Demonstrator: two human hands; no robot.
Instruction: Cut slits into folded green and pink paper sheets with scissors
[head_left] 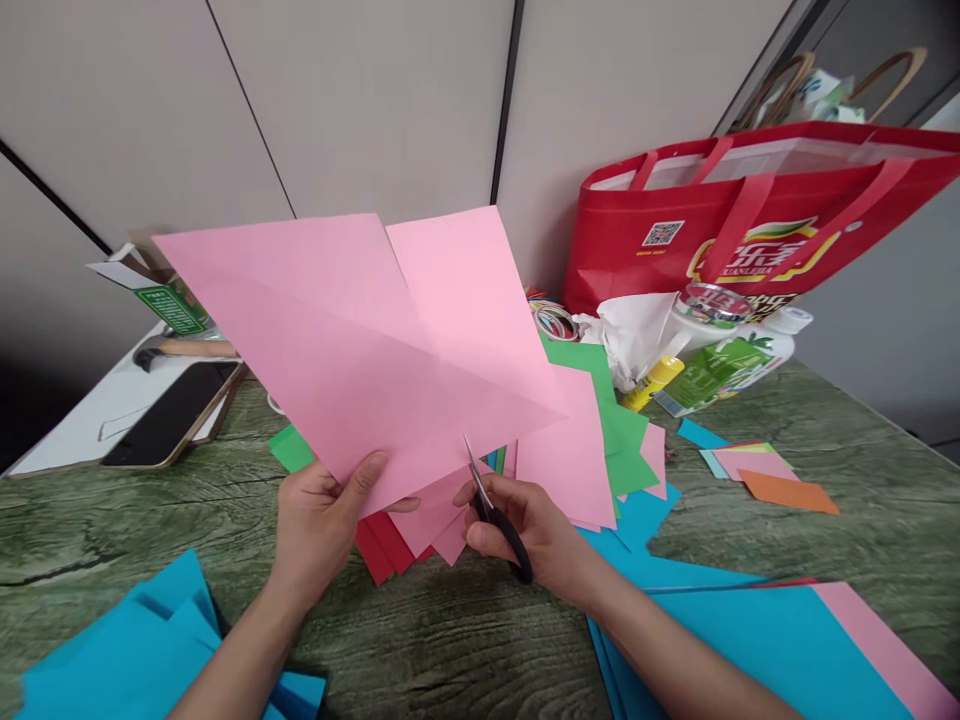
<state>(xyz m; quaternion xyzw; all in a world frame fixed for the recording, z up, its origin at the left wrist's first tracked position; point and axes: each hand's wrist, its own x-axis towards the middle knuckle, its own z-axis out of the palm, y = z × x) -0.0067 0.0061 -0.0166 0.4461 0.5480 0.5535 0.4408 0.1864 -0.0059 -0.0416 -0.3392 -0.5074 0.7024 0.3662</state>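
A large pink sheet of paper (322, 320) is held up over the table by my left hand (322, 520), thumb on top and fingers behind its lower edge. A slit or gap runs down from its top edge, and a faint slanting crease crosses it. My right hand (517, 520) grips black-handled scissors (495, 515), their blades pointing up at the paper's lower edge. Whether the blades have paper between them I cannot tell. Below lie more pink sheets (570, 450), green paper (622, 440) and red paper (382, 545), partly hidden by the held sheet.
Blue paper stacks lie at front left (127, 640) and right (750, 640). Small coloured scraps (787, 490) are on the right. Behind stand a glue stick (654, 383), crumpled tissue (630, 330), a white bottle (772, 345) and a red bag (615, 240). A phone (172, 415) and a hammer (187, 347) are left.
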